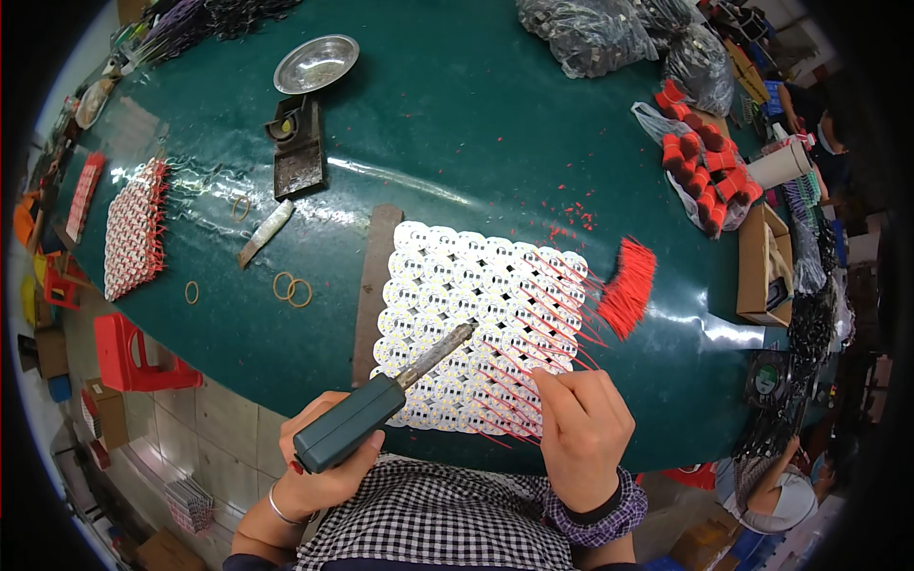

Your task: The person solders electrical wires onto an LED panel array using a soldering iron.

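Observation:
My left hand [319, 466] grips a soldering iron [381, 400] with a dark green handle; its metal tip reaches over a sheet of round white circuit discs [457, 285] on the green table [476, 124]. Thin red wires [552, 305] lie attached across the sheet's right half. My right hand [581, 428] rests at the sheet's near right edge, fingers pinched on a thin red wire. A bundle of loose red wires [630, 285] lies just right of the sheet.
A metal bowl [316, 64] and a soldering iron stand [297, 147] sit at the far left. A second disc sheet [133, 228], rubber bands [292, 288], red parts in a bag [705, 171], cardboard boxes [762, 266], a red stool [129, 352] and another person [781, 485] surround the work.

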The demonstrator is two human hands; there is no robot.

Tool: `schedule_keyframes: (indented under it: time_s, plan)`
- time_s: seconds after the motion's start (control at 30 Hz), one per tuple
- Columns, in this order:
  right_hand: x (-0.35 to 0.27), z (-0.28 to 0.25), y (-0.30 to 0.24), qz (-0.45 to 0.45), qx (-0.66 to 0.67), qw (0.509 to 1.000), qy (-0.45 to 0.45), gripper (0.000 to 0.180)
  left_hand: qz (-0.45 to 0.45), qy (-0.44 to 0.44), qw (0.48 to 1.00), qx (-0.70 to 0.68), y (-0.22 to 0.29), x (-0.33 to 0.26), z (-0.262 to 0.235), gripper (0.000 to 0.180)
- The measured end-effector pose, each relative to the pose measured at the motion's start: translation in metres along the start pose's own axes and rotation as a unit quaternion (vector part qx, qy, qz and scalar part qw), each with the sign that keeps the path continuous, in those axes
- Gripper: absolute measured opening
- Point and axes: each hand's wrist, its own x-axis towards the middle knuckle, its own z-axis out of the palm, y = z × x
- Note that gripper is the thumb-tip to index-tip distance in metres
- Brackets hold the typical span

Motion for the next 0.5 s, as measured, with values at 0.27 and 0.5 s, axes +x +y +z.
schedule_keyframes:
  time_s: [0.27,0.5]
  plan:
    - [0.009,0.05,0.016,-0.022,0.087,0.994,0.07,0.025,0.035,-0.031,0.999,0.011,0.008,0.011,0.006,0.023]
    - [0.008,0.063,0.02,-0.015,0.079,0.995,0.067,0.022,0.03,-0.039,0.999,0.004,0.006,0.012,0.008,0.024]
